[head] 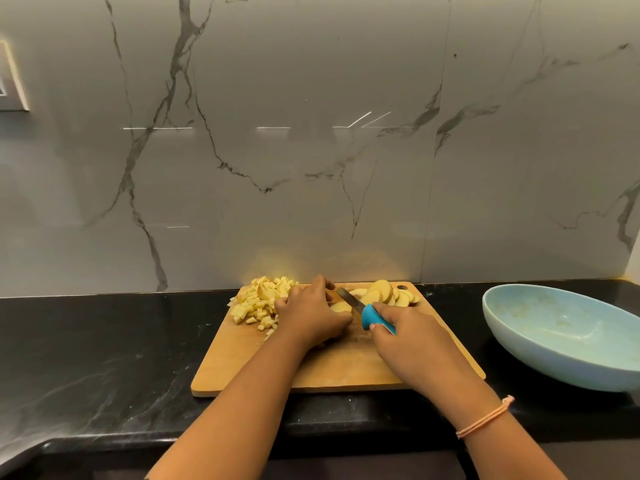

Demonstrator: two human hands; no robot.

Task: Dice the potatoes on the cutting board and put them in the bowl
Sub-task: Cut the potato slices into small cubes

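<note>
A wooden cutting board [346, 365] lies on the black counter. At its far left sits a heap of diced potato [258, 301]. Potato slices [389, 294] are stacked at the far right corner. My left hand [313, 315] presses down on a few potato slices [339, 307] in the middle of the board. My right hand [412, 344] grips a knife by its blue handle [372, 317]; the blade [349, 299] points away from me and rests across the held slices. A light blue bowl [561, 336] stands to the right of the board and shows no potato in it.
The black stone counter [104, 358] runs left and right, with a marble wall [311, 150] close behind the board. A pale switch plate [12, 81] is on the wall at far left. The counter's front edge lies just under my forearms.
</note>
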